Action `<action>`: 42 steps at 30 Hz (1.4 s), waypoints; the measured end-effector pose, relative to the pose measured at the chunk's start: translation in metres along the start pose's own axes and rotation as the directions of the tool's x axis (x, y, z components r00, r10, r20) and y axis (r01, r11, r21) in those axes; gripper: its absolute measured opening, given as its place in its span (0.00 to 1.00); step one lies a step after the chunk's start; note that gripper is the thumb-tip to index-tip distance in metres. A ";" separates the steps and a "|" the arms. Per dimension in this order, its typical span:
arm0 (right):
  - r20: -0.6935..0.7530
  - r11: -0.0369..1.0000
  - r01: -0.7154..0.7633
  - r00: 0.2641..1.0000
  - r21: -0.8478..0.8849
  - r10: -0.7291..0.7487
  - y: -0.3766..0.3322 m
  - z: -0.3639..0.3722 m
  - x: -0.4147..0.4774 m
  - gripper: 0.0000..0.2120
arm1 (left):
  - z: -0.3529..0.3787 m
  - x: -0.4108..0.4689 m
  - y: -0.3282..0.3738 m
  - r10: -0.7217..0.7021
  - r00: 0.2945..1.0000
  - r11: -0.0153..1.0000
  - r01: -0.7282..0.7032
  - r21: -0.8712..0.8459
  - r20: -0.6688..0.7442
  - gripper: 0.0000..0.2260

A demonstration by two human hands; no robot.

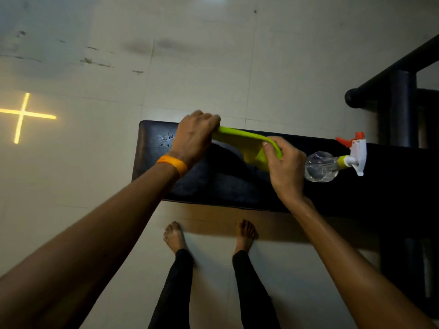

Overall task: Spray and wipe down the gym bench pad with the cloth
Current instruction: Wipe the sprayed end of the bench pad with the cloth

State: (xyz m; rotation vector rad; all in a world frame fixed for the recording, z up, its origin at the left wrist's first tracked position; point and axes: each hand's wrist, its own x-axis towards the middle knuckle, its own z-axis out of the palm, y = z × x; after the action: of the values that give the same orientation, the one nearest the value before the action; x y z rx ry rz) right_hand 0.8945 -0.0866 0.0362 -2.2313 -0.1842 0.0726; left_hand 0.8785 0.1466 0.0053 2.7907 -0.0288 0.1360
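Fingers of the left hand (pixel 194 136) curl tight round 1 end of a lime-green cloth (pixel 249 148), while the right hand (pixel 286 167) pinches the other end between thumb and fingers, stretching it taut just above the black gym bench pad (pixel 213 184). An orange wristband (pixel 173 163) circles the left wrist. Water droplets (pixel 166 140) bead on the pad nr its left end. A clear spray bottle (pixel 332 165) w/ white-and-red trigger lies on its side on the pad, just right of the right hand. Bare feet (pixel 174 236) stand on pale floor tiles (pixel 95 162) below the bench; a black metal frame (pixel 401 91) sits at upper right.
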 end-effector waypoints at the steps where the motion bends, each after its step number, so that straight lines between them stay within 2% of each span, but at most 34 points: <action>1: -0.059 0.998 0.054 0.997 -0.027 -0.055 -0.003 0.000 -0.003 0.08 | -0.002 0.010 -0.002 -0.020 0.999 0.999 0.019 -0.032 -0.035 0.08; 3: -0.085 0.980 0.157 0.982 -0.120 -0.167 -0.005 0.008 -0.015 0.11 | -0.003 0.023 -0.010 -0.028 0.996 0.992 0.017 -0.124 -0.090 0.14; 5: 0.040 0.938 0.245 0.969 -0.245 -0.243 -0.003 0.027 -0.035 0.15 | 0.005 0.023 -0.026 -0.038 0.995 0.987 0.022 -0.161 -0.095 0.20; 7: 0.341 0.906 0.252 0.931 -0.341 -0.130 0.002 0.054 -0.055 0.20 | 0.019 0.010 -0.044 -0.140 0.990 0.982 0.143 -0.122 0.034 0.27; 8: 0.493 0.891 0.230 0.870 -0.392 -0.008 0.004 0.069 -0.063 0.23 | 0.027 -0.001 -0.053 -0.220 0.966 0.968 0.234 -0.096 0.137 0.29; 9: 0.597 0.873 0.218 0.796 -0.436 0.099 0.009 0.082 -0.069 0.23 | 0.034 -0.015 -0.061 -0.299 0.925 0.944 0.323 -0.069 0.234 0.31; 10: 0.636 0.863 0.211 0.756 -0.460 0.154 0.015 0.094 -0.073 0.22 | 0.043 -0.029 -0.069 -0.358 0.884 0.919 0.390 -0.052 0.300 0.31; 11: 0.630 0.863 0.194 0.758 -0.466 0.169 0.018 0.103 -0.074 0.20 | 0.050 -0.045 -0.076 -0.392 0.859 0.902 0.429 -0.043 0.329 0.31; 14: 0.461 0.878 0.153 0.883 -0.453 0.084 0.026 0.128 -0.063 0.15 | 0.069 -0.086 -0.096 -0.408 0.853 0.901 0.434 -0.005 0.326 0.27; 16: 0.383 0.858 0.211 0.923 -0.468 -0.017 0.035 0.147 -0.043 0.20 | 0.082 -0.107 -0.111 -0.388 0.875 0.915 0.404 0.006 0.290 0.27; 19: 0.460 0.742 0.325 0.888 -0.586 -0.025 0.057 0.173 -0.003 0.30 | 0.101 -0.126 -0.126 -0.332 0.917 0.943 0.332 0.038 0.221 0.30; 21: 0.461 0.677 0.360 0.887 -0.642 -0.034 0.069 0.188 0.002 0.32 | 0.112 -0.131 -0.130 -0.304 0.938 0.953 0.297 0.065 0.168 0.30; 24: 0.428 0.659 0.344 0.903 -0.669 -0.037 0.073 0.196 -0.026 0.32 | 0.120 -0.135 -0.132 -0.293 0.950 0.953 0.281 0.116 0.106 0.31; 28: 0.581 0.613 0.530 0.802 -0.587 -0.138 0.096 0.170 -0.015 0.32 | 0.123 -0.136 -0.134 -0.284 0.956 0.954 0.274 0.124 0.072 0.31; 29: 0.542 0.618 0.493 0.831 -0.613 -0.125 0.100 0.165 -0.002 0.31 | 0.125 -0.137 -0.135 -0.284 0.957 0.953 0.273 0.130 0.068 0.31; 31: 0.287 0.660 0.213 0.958 -0.720 0.003 0.095 0.175 0.011 0.30 | 0.128 -0.136 -0.136 -0.288 0.955 0.951 0.277 0.137 0.065 0.31; 32: 0.133 0.667 0.045 0.988 -0.743 0.082 0.084 0.190 0.005 0.30 | 0.129 -0.136 -0.136 -0.289 0.955 0.951 0.278 0.138 0.066 0.31; 33: 0.052 0.673 -0.058 0.988 -0.738 0.143 0.070 0.209 -0.007 0.30 | 0.129 -0.137 -0.136 -0.288 0.956 0.951 0.277 0.136 0.064 0.31; 34: 0.068 0.677 -0.049 0.987 -0.735 0.145 0.056 0.225 -0.022 0.30 | 0.129 -0.138 -0.136 -0.284 0.957 0.952 0.274 0.135 0.060 0.31; 35: 0.147 0.681 0.027 0.982 -0.732 0.118 0.047 0.235 -0.034 0.30 | 0.129 -0.138 -0.136 -0.280 0.958 0.953 0.271 0.138 0.055 0.31; 37: 0.365 0.677 0.262 0.931 -0.688 0.011 0.046 0.232 -0.034 0.29 | 0.129 -0.136 -0.136 -0.280 0.959 0.952 0.270 0.143 0.047 0.30; 39: 0.491 0.643 0.436 0.865 -0.630 -0.106 0.058 0.218 0.000 0.28 | 0.129 -0.137 -0.136 -0.278 0.959 0.952 0.269 0.145 0.045 0.31; 40: 0.477 0.643 0.438 0.870 -0.629 -0.126 0.063 0.216 0.021 0.28 | 0.129 -0.137 -0.136 -0.277 0.960 0.952 0.268 0.147 0.045 0.31; 42: 0.334 0.684 0.266 0.942 -0.679 -0.034 0.060 0.224 0.044 0.27 | 0.129 -0.136 -0.136 -0.279 0.959 0.952 0.270 0.148 0.043 0.31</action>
State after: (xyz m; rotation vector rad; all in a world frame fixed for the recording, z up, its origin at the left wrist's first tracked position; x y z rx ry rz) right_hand 0.9181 0.0577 -0.1487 -2.9790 -0.6679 0.2919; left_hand 0.7599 0.2310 -0.1752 2.9026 0.3661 -0.0212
